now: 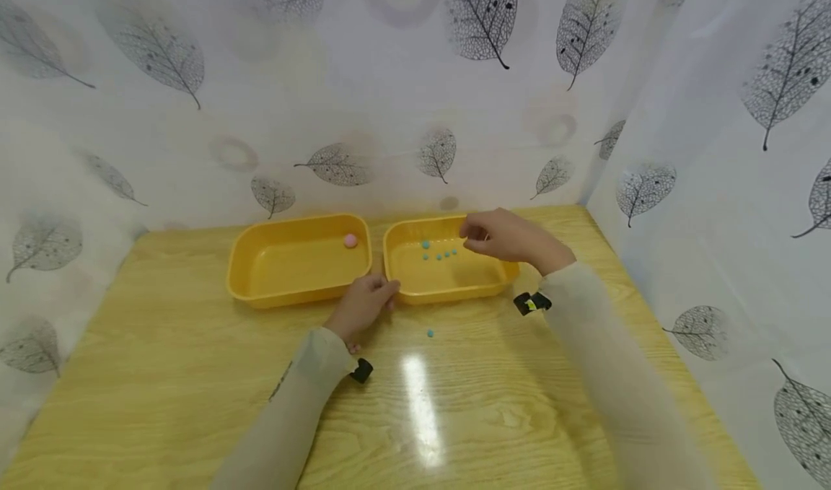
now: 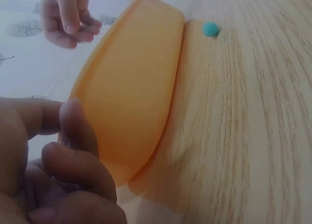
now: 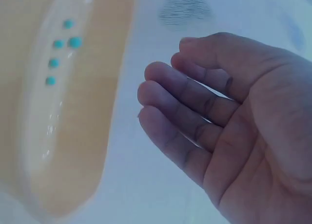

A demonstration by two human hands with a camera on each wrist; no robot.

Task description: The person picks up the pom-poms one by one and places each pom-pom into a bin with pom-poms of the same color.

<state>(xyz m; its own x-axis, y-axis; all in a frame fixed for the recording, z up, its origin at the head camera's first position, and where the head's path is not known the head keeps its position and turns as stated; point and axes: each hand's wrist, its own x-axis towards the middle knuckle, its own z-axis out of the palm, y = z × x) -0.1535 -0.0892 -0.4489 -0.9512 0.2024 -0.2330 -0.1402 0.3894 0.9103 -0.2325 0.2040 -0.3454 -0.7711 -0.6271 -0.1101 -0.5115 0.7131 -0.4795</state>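
Note:
The right yellow tray [image 1: 448, 295] holds several small teal balls [image 3: 74, 42], one a little larger than the others. At that tray's near left corner, my left hand [image 1: 363, 304] pinches the rim between thumb and curled fingers. Over the tray's right part hovers my right hand [image 1: 503, 237], its fingers loosely bent and nothing between them, as the right wrist view shows. A single teal ball [image 2: 210, 29] lies on the table in front of the tray.
Left of it stands another, longer yellow tray [image 1: 286, 259] with a pink ball [image 1: 350, 241] near its right end. Both trays are at the back of the wooden table [image 1: 162, 374]. A leaf-patterned curtain [image 1: 389, 100] hangs close behind and at the sides.

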